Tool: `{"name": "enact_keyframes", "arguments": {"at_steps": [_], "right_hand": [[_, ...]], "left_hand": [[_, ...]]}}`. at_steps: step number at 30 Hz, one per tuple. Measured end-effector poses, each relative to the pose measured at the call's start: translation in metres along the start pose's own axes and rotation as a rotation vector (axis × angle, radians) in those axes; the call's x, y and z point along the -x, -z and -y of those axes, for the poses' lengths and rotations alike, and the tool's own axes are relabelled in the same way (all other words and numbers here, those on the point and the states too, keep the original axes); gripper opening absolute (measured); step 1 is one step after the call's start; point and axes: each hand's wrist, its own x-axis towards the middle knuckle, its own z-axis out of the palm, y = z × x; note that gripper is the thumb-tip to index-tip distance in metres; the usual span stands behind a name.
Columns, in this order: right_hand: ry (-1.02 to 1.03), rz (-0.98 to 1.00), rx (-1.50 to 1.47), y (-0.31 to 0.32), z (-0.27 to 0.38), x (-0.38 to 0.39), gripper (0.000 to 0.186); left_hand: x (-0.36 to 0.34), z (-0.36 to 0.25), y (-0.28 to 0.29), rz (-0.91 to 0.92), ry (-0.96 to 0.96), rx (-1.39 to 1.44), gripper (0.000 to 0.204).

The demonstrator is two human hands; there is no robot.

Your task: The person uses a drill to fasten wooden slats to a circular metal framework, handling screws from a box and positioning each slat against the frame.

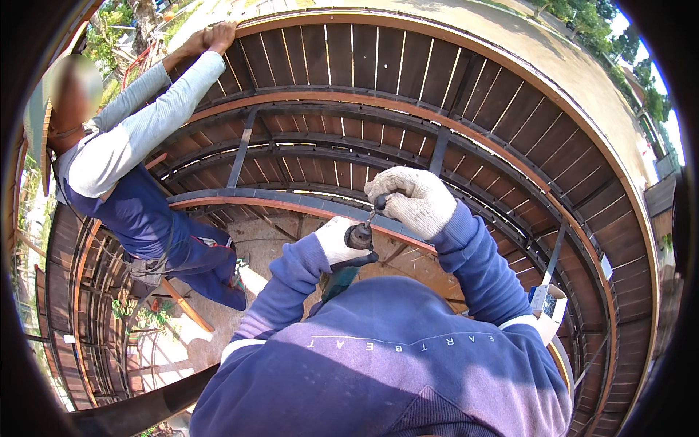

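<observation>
My left hand point(336, 240), in a white work glove, is closed round a power drill point(341, 282) with a dark chuck and a teal body, held close to my chest. A thin metal bit point(372, 216) sticks out of the chuck, away from me. At the bit's tip, my gloved right hand point(416, 198) has its fingers curled and pinches a small dark piece point(381, 201); its exact kind is too small to tell. Just beyond both hands runs a curved dark metal rail point(291, 198) with an orange-brown edge.
Curved tiers of dark slats point(371, 58) on metal frames surround me. At the left, another person point(138, 189) in blue overalls grips the upper rim with both hands. An open white box point(547, 304) of small parts sits by my right elbow. Green cords point(153, 315) hang at lower left.
</observation>
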Motion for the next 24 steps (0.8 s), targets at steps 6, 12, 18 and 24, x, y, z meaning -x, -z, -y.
{"name": "enact_keyframes", "arguments": {"at_steps": [6,12,18,24], "right_hand": [[-0.069,0.045,-0.149,-0.009,0.001,-0.005,0.029],[0.02,-0.023,-0.059,-0.018,0.004,-0.005,0.022],[-0.013,0.046,-0.02,-0.019,0.008,-0.008,0.025],[-0.013,0.154,-0.224,-0.022,-0.008,-0.015,0.033]], "left_hand": [[0.008,0.015,0.002,-0.03,-0.005,-0.044,0.031],[0.011,0.018,0.0,-0.021,0.019,-0.001,0.041],[0.017,0.024,-0.003,-0.093,-0.012,-0.031,0.04],[0.022,0.011,0.002,-0.026,0.001,-0.005,0.031]]}}
